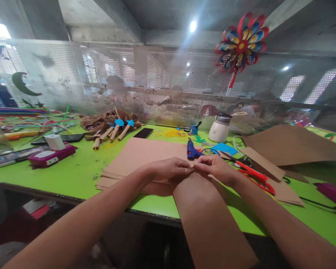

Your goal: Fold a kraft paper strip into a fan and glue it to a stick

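A long strip of brown kraft paper (210, 216) runs from the table down over its front edge toward me. My left hand (173, 168) pinches the far end of this paper. Beside it, my right hand (210, 166) pinches the same end, the fingertips of both hands almost meeting. A stack of brown paper sheets (145, 151) lies under and to the left of my hands. Just beyond my fingers is a blue hot glue gun (192, 149). Scissors with red-orange handles (257, 177) rest to the right of my right hand.
Folded brown paper flowers with blue stars (119, 122) lie at the back left. A black phone (143, 133), a white jar (220, 127) and blue paper (224, 148) stand or lie farther back. Purple power strips (52, 155) flank the green table (81, 183); large brown paper (296, 145) is at right.
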Available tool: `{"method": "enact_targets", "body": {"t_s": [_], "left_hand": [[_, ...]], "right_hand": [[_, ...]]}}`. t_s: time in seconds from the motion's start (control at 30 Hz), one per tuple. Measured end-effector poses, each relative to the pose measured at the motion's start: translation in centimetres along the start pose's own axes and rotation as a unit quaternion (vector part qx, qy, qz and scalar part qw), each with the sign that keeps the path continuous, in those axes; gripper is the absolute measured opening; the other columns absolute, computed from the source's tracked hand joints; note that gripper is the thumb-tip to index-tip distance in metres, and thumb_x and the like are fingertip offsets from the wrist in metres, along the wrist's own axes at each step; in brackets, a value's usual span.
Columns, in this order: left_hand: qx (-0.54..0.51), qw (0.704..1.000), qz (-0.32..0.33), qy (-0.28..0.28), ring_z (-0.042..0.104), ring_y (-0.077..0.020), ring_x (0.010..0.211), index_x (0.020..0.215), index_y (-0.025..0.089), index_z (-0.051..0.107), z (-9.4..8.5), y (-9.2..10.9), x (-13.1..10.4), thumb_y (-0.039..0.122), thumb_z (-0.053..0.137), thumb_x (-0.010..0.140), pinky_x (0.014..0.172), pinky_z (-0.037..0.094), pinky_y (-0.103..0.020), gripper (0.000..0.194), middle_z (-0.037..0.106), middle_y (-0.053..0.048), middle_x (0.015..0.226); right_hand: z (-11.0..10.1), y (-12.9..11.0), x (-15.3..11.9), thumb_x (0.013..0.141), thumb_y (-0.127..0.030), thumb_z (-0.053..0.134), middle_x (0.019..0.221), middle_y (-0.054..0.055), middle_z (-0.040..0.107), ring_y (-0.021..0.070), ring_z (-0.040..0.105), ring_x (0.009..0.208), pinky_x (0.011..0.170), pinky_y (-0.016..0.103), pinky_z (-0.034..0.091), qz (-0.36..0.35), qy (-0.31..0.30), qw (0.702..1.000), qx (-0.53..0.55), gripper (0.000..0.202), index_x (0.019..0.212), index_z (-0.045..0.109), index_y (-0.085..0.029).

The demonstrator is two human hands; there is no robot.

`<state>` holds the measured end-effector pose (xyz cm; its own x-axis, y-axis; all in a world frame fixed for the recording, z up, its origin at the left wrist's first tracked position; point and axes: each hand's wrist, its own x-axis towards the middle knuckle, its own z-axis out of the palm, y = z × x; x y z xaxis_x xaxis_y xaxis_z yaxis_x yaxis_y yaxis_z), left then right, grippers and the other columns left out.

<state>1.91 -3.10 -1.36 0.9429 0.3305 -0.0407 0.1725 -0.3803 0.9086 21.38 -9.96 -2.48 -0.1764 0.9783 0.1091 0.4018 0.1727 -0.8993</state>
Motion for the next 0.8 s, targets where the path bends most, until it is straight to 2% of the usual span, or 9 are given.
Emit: {"method": "enact_targets", "body": {"t_s": [0.17,0.3,0.4,0.57,0.73,0.8], "left_hand": [[0.155,0.986,0.039,0.055,0.043,-0.0102,0.065,0.08,0.014,0.06,-0.3,-0.1,0.5,0.046,0.044,0.083,0.059,0.032,-0.021,0.036,0.053,0.001,0.071],[0.228,0.969,-0.002,0.094,0.045,-0.0107,0.062,0.077,0.014,0.061,-0.5,-0.3,0.4,0.048,0.042,0.083,0.056,0.031,-0.021,0.04,0.057,0.0,0.069],[0.246,0.964,-0.012,0.099,0.047,-0.011,0.061,0.076,0.014,0.061,-0.6,-0.2,0.3,0.045,0.043,0.083,0.055,0.031,-0.021,0.037,0.058,-0.001,0.068],[0.266,0.959,0.016,0.097,0.046,-0.011,0.062,0.078,0.014,0.059,-0.5,0.0,0.1,0.043,0.038,0.086,0.056,0.031,-0.021,0.037,0.057,-0.001,0.07],[0.279,0.958,0.037,0.062,0.045,-0.0115,0.064,0.082,0.014,0.058,-0.7,-0.2,0.1,0.044,0.036,0.087,0.057,0.031,-0.021,0.037,0.056,-0.001,0.073],[0.276,0.959,0.044,0.055,0.045,-0.0116,0.065,0.082,0.015,0.057,-0.7,-0.4,0.2,0.044,0.036,0.087,0.058,0.032,-0.021,0.037,0.054,-0.001,0.073]], "right_hand": [[-0.3,0.5,0.4,0.072,-0.052,0.059,0.047,-0.006,0.038,0.0072,0.03,0.043,0.044,0.024,0.018,0.003,0.037,0.999,-0.008,0.036,0.066,0.056,-0.016],[-0.7,0.7,0.6,0.07,-0.052,0.062,0.046,-0.006,0.039,0.0069,0.029,0.042,0.043,0.024,0.018,0.012,0.081,0.997,-0.016,0.037,0.062,0.056,-0.016],[-0.8,0.8,0.6,0.069,-0.051,0.062,0.044,-0.006,0.041,0.0071,0.031,0.041,0.041,0.024,0.019,0.016,0.089,0.996,-0.01,0.036,0.06,0.055,-0.017],[-0.9,0.6,0.4,0.07,-0.049,0.062,0.042,-0.006,0.042,0.007,0.033,0.039,0.04,0.023,0.023,0.026,0.064,0.998,0.003,0.036,0.057,0.052,-0.017],[-0.9,-0.1,-0.1,0.073,-0.05,0.058,0.047,-0.004,0.046,0.0078,0.039,0.042,0.041,0.023,0.028,0.021,-0.017,0.999,-0.019,0.036,0.065,0.058,-0.016],[-0.9,-0.2,-0.2,0.074,-0.052,0.057,0.047,-0.004,0.045,0.0077,0.038,0.042,0.041,0.022,0.028,0.018,-0.032,0.999,-0.028,0.036,0.067,0.058,-0.016]]}}
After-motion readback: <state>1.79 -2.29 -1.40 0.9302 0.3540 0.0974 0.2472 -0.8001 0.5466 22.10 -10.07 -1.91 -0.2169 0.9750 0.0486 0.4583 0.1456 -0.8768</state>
